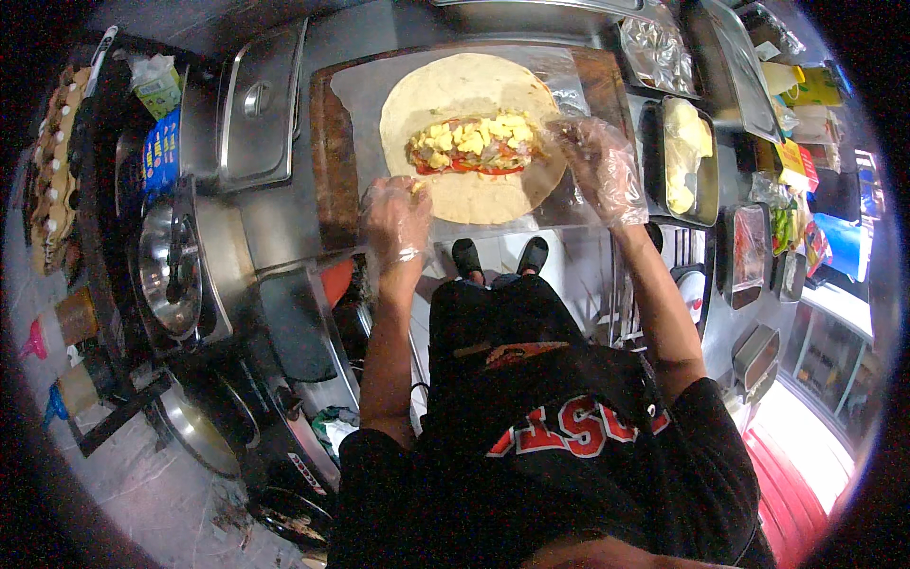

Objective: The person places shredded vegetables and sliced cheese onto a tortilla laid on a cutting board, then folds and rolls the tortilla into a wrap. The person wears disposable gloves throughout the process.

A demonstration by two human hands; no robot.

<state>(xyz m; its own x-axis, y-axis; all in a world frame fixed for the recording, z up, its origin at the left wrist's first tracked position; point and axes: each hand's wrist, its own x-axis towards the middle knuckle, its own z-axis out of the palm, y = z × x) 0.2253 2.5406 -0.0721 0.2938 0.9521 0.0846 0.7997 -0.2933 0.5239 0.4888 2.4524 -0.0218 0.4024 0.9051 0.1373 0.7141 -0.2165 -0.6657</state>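
Observation:
A large round flour tortilla [464, 85] lies flat on a clear plastic sheet [356, 100] over a wooden board [327, 194]. Across its middle runs a filling [479, 142] of yellow scrambled egg with red slices, perhaps tomato, beneath. Both my hands wear clear plastic gloves. My left hand [396, 216] is at the tortilla's lower left edge, fingers curled together; whatever they pinch is hidden. At the right edge, my right hand [602, 169] reaches in with bent but loose fingers, their tips touching the tortilla beside the filling's end.
A lidded steel pan [261, 104] stands left of the board, with a steel bowl [171, 270] nearer. To the right are a tray with a bagged pale yellow food [682, 152] and a film-covered tray of red food [749, 242]. Egg cartons [57, 180] line the far left.

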